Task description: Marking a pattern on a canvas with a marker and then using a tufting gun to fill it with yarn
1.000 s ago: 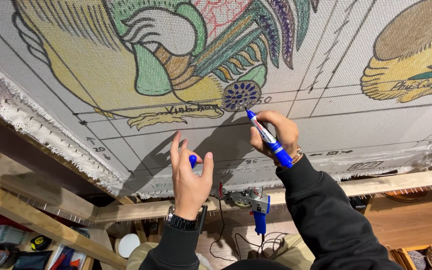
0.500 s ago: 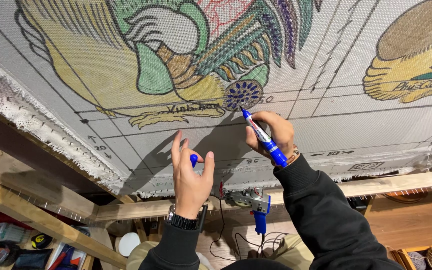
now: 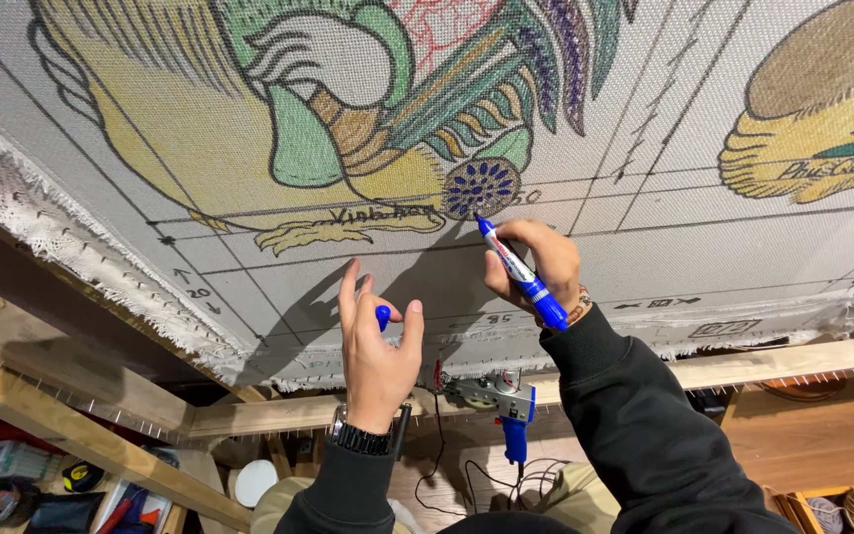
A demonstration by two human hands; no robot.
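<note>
Marker (image 3: 519,274) sits pinched in your right hand (image 3: 536,265), tip touching the canvas (image 3: 644,208) above your fingers; your left hand (image 3: 376,341) pinches its blue cap (image 3: 383,316).

Bare canvas (image 3: 644,257) lies open right of the marker (image 3: 518,273); the wooden frame beam (image 3: 763,366) and hanging tufting gun (image 3: 506,410) crowd below.

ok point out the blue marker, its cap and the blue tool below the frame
blue marker (image 3: 519,275), head view, middle of the barrel
marker cap (image 3: 383,316), head view, its rounded blue end
blue tool (image 3: 513,430), head view, on its handle
</note>
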